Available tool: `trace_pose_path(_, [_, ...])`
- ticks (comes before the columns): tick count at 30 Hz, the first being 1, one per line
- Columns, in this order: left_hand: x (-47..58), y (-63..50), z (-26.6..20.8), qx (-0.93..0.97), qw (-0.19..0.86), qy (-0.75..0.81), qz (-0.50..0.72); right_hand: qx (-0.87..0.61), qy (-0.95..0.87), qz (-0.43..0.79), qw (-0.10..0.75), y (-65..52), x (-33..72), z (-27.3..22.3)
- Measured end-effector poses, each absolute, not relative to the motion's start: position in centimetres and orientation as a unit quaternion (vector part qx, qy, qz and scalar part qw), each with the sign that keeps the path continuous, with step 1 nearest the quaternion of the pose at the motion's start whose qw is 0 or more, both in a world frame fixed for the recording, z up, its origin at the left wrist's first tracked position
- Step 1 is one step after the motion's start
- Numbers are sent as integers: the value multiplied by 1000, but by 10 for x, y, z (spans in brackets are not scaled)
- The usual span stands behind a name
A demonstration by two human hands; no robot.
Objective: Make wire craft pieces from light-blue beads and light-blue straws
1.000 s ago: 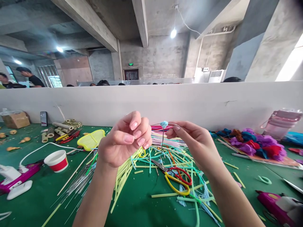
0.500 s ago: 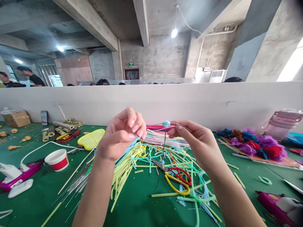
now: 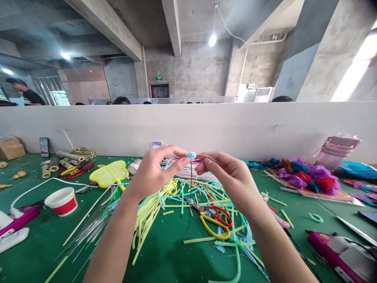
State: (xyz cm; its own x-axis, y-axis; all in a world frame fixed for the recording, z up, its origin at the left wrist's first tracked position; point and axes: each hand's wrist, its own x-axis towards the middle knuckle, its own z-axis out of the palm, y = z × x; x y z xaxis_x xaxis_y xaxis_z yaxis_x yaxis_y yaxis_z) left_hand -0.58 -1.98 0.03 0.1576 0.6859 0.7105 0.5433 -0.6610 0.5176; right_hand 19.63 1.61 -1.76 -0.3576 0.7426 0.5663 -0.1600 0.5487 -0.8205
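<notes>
My left hand point(image 3: 160, 169) is closed in a pinch, its thumb and forefinger at a small light-blue tuft point(image 3: 191, 156). Out of the tuft's right side runs a thin wire point(image 3: 202, 154), and my right hand point(image 3: 225, 167) pinches it between thumb and fingers. A dark thin stem point(image 3: 191, 179) hangs straight down below the tuft, with a second small blue bit point(image 3: 191, 201) lower on it. Beneath my hands lie scissors point(image 3: 216, 223) with red and yellow handles, among pale yellow strips point(image 3: 150, 216) and teal strips point(image 3: 235, 255).
A bundle of metal wires point(image 3: 96, 226) and a red-and-white paper cup point(image 3: 62, 202) are at the left. Bamboo pieces point(image 3: 72, 157) and a yellow tray-like piece point(image 3: 107, 173) lie behind them. Coloured petals point(image 3: 309, 177), a pink bottle point(image 3: 338, 151) and a power strip point(image 3: 330, 251) are at right.
My left hand has moved to the tuft and now pinches at it; before, it was apart from it. My right hand stays on the wire. The view has shifted slightly right.
</notes>
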Motion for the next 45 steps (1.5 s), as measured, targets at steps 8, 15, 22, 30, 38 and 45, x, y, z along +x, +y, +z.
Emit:
trace_pose_path(8, [-5, -20, 0, 733, 164, 377, 542, -201, -707, 438, 518, 11, 195, -17])
trace_pose_path(15, [1, -24, 1, 719, 166, 376, 561, -196, -712, 385, 554, 5, 191, -17])
trace_pose_path(22, [12, -29, 1, 729, 141, 370, 559, -213, -712, 311, 592, 7, 192, -15])
trace_pose_path(30, [15, -28, -2, 737, 137, 382, 541, -234, -729, 186, 616, -1, 195, -13])
trace_pose_path(38, [-13, -21, 3, 636, 131, 421, 633, -274, -743, 240, 562, 19, 210, -10])
trace_pose_path(45, [-30, -22, 9, 597, 134, 401, 682, -426, -855, 133, 265, 81, 217, -46])
